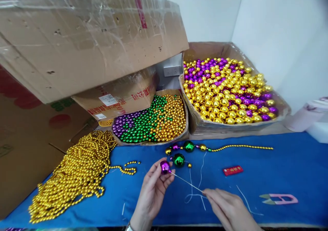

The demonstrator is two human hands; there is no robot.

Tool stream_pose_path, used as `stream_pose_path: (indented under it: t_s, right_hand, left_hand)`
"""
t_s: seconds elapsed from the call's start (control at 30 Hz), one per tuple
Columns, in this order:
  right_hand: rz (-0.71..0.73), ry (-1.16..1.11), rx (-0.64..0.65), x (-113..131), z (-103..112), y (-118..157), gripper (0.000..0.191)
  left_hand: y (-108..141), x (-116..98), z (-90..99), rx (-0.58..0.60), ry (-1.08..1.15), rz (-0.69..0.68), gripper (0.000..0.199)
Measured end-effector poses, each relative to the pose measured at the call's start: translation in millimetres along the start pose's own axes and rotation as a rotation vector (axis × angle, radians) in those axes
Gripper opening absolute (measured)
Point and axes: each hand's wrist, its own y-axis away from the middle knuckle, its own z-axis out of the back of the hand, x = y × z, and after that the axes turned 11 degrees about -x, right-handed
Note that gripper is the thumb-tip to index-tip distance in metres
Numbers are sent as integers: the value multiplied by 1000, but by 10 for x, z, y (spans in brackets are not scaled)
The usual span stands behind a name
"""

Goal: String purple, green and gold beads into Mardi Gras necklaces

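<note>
My left hand [155, 183] is closed around a shiny purple ball bead [165, 167], with thumb and fingertips on its sides. From that bead a long thin needle [188, 182] runs straight down to the right, its other end pinched in my right hand [227, 205]. Just beyond my left fingertips lies a large green ball bead [178, 160]. Behind it a row of gold, purple and green beads leads into a string of small gold beads [242, 147]. A small gold bead [190, 165] rests beside the green one, and white thread [191, 197] loops loosely below.
Gold bead strands [74, 173] are heaped at left on the blue cloth [138, 203]. Behind stand a box of small mixed beads [151, 125] and a box of larger gold and purple balls [228, 94]. Pink thread snips [280, 199] and a red packet [232, 170] lie right.
</note>
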Motion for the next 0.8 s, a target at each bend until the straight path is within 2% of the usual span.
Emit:
stream_pose_path:
  t_s: [0.13,0.3,0.4,0.53,0.7,0.8]
  right_hand:
    - [16,-18,-66,42,-56,-42,27]
    - [-72,-128,-32,39,-130,-50,27]
    - [-69,-145,-25,10,-139,-31,27]
    - [-80,-153,-22,-12,-154,-11,25]
    - [3,-53,-76,-83,-207,5,26]
    - [32,-24,-85,-114,-201,7,26]
  left_hand:
    - [52,53,-36,50,-73,-4,28]
    - [127,130,-74,109,-79,12,29]
    - [146,141,-81,135,-105,-49,28]
    - [145,136,-84,166,-89,-30,27]
    - [146,120,-89,163,-182,-132,29]
    - [166,105,-98,175,-216,-137,29]
